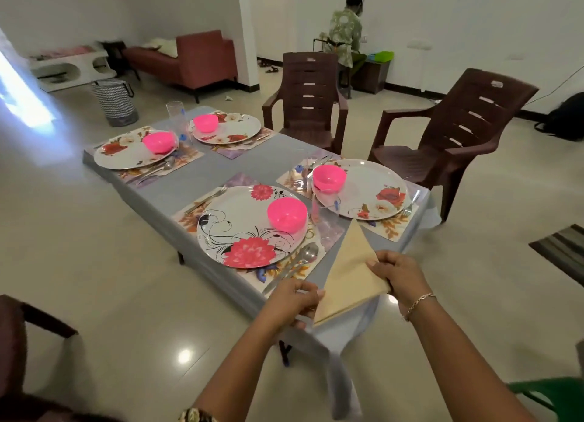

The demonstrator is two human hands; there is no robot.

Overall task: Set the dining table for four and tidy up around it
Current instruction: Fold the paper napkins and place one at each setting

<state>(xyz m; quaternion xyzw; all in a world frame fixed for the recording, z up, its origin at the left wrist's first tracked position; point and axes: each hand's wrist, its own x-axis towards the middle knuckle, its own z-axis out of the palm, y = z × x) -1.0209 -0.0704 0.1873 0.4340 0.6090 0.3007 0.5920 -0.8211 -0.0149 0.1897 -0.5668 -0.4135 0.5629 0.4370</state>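
Observation:
A beige cloth napkin (pixel 349 273), folded into a triangle, lies at the near corner of the grey-covered dining table (pixel 221 165). My left hand (pixel 294 298) pinches its lower left edge and my right hand (pixel 399 276) grips its right corner. Several floral plates sit on placemats, each with a pink bowl; the nearest plate (pixel 240 232) carries a pink bowl (pixel 287 214). A spoon (pixel 300 260) lies beside that plate and a fork (pixel 207 197) on its far side. Clear glasses stand by the plates, one of them the glass (pixel 325 213) near the napkin's tip.
Two brown plastic chairs (pixel 308 105) (pixel 455 137) stand behind the table. Another chair arm (pixel 19 342) is at lower left, a green chair (pixel 550 393) at lower right. A person (pixel 346 32) sits at the far wall. A red sofa (pixel 189 61), patterned basket (pixel 115 102) and striped mat (pixel 562 251) lie around.

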